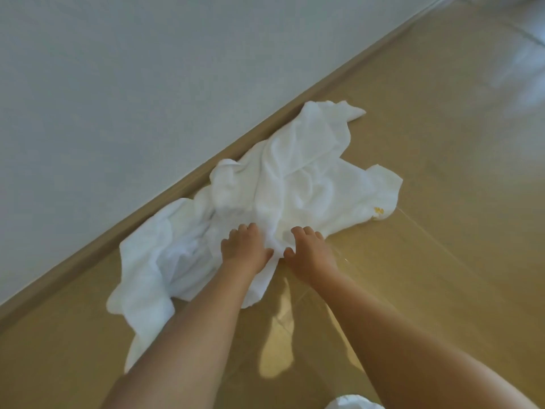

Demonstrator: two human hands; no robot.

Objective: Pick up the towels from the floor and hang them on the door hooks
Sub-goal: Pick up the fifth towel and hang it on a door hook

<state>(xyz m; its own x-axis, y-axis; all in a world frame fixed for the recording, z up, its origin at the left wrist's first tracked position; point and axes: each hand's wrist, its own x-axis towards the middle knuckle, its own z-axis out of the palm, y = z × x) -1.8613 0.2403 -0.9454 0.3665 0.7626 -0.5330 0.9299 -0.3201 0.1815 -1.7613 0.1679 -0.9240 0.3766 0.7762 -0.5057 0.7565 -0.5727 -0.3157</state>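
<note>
— Where is the towel lying?
— The towel [295,178] is lying crumpled on the floor [442,172]. Its far edge is running along the skirting [165,202] and touching it, and the rest is spreading out from the skirting toward you.
— What are your hands doing?
— Your left hand [244,249] and right hand [309,249] are both bearing down on the towel's near part, on the side away from the skirting. They are sitting side by side, just apart. Your fingers [241,228] are curling down into the cloth, knuckles up, held close together rather than spread. A raised fold is bunching between your two thumbs, and each thumb is pinching in against it.
— Is the cloth lifting?
— Most of it is lying on the floor; under your palms I cannot tell.
— Anything else showing?
— A yellow mark [378,211] is showing on the towel corner pointing away from the skirting. A white scrap [351,404] is peeking in by your right forearm, well apart from the skirting.
</note>
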